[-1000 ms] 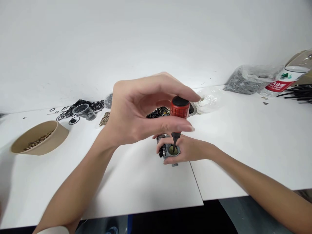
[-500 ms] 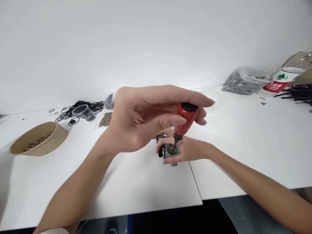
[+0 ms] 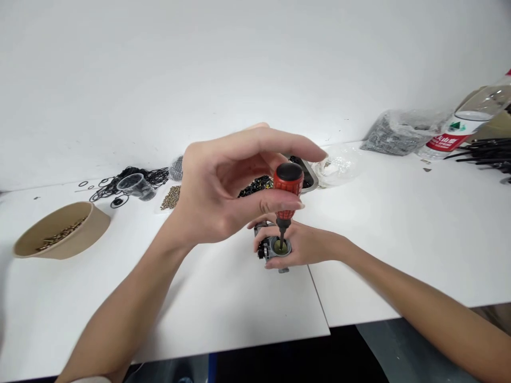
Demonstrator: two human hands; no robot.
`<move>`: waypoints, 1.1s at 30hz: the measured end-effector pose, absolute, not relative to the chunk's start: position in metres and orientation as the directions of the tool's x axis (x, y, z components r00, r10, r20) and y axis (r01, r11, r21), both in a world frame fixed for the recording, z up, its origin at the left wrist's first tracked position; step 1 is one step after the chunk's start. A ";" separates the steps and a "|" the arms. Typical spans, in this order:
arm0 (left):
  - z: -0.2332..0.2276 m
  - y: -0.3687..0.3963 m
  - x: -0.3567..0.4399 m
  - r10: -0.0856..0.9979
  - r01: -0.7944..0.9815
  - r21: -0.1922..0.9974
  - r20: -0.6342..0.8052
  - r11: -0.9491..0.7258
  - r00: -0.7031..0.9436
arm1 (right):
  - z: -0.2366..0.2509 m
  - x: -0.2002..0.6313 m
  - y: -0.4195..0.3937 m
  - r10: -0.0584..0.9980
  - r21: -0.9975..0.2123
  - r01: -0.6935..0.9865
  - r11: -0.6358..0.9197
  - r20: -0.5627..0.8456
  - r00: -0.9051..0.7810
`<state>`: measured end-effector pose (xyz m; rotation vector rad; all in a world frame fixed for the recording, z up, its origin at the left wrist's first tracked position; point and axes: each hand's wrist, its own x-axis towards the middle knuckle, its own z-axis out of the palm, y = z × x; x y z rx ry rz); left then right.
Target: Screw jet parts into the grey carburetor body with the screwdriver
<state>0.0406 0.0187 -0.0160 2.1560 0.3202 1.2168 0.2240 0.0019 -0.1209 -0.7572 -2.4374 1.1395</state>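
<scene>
One tan bowl [image 3: 96, 226] of brassy pieces [image 3: 62, 235], well left of the screwdriver [image 3: 288, 183].

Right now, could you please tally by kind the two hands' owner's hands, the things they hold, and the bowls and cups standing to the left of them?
Hands: 2 (left hand, right hand)
Screwdriver, in the left hand: 1
Metal part, in the right hand: 1
Tan bowl: 1
Clear cup: 1
Total: 6
</scene>
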 end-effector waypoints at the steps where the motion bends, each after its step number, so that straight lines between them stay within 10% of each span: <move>1: -0.015 0.017 0.040 0.492 -0.091 0.634 0.674 -0.768 0.551 | -0.121 0.224 0.002 0.594 -0.781 0.320 0.537 0.081 -0.800; 7: -0.008 0.014 0.034 0.443 -0.105 0.621 0.658 -0.777 0.609 | -0.122 0.224 0.002 0.606 -0.753 0.369 0.545 0.049 -0.794; 20: 0.034 -0.006 -0.011 0.403 0.086 0.394 0.903 -0.915 0.151 | -0.105 0.236 -0.025 0.631 -0.375 0.535 0.757 0.210 -0.747; 33: 0.043 -0.012 -0.019 0.279 -0.071 0.295 0.945 -0.953 0.172 | -0.113 0.418 -0.026 0.908 -0.188 0.900 0.394 0.230 -0.349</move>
